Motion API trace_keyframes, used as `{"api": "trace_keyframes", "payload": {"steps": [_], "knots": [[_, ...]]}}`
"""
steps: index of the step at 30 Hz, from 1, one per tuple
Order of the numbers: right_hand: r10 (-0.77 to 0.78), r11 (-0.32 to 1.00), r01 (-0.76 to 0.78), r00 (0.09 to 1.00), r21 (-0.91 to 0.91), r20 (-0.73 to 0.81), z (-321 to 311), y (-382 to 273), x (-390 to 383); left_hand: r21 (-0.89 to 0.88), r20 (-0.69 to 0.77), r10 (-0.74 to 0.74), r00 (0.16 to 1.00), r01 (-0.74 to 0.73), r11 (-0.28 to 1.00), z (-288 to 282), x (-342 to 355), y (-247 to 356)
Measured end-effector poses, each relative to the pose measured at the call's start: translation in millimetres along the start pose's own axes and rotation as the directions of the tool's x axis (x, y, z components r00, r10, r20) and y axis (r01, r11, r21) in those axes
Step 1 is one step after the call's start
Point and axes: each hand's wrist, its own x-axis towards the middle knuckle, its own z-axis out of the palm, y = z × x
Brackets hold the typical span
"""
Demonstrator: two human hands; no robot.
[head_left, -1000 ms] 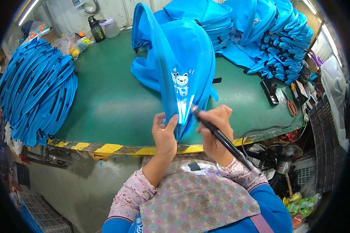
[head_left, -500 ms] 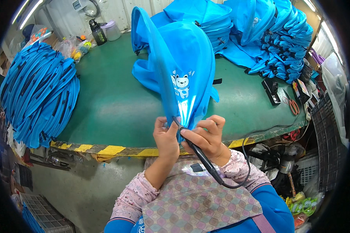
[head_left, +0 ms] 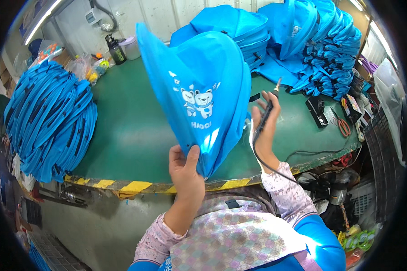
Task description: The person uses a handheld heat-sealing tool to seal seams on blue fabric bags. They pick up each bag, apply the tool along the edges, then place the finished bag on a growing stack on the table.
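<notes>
My left hand (head_left: 185, 171) pinches the lower corner of a blue fabric piece (head_left: 224, 77) between thumb and fingers. White bear figures are printed on the piece, and a stiff rim curves along its edge. It stands up over the near part of the table, its folds tapering down to my grip. In my right hand (head_left: 270, 135) is a black corded soldering iron (head_left: 266, 115), its metal tip pointing up and away from me. The iron is apart from the fabric, just to its right. Its cord hangs down past my wrist.
Folded blue pieces (head_left: 54, 122) pile up at the left of the green table (head_left: 122, 140); more blue pieces (head_left: 330, 49) are stacked at the back right. Orange-handled scissors (head_left: 343, 128) and a black box (head_left: 316, 112) lie on the right. A dark bottle (head_left: 116, 50) stands at the back left.
The soldering iron has left the fabric's lower corner and moved up and right with my right hand. The fabric has swung slightly left and nearer, showing more of its print.
</notes>
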Motion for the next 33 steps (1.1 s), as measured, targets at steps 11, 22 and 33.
{"api": "trace_keyframes", "payload": {"steps": [11,22,33], "knots": [[-0.371,0.858,0.235,0.899,0.457,0.234,56,-61,36,0.698,0.541,0.465,0.700,-0.683,0.216,4,100,37],[0.012,0.984,-0.031,0.994,0.177,0.107,-26,43,6,0.529,0.801,0.221,0.557,-0.830,0.174,148,362,16],[0.258,0.931,-0.292,0.951,0.220,0.167,-38,60,-1,0.581,0.656,-0.324,0.682,-0.730,-0.359,188,401,-149]]}}
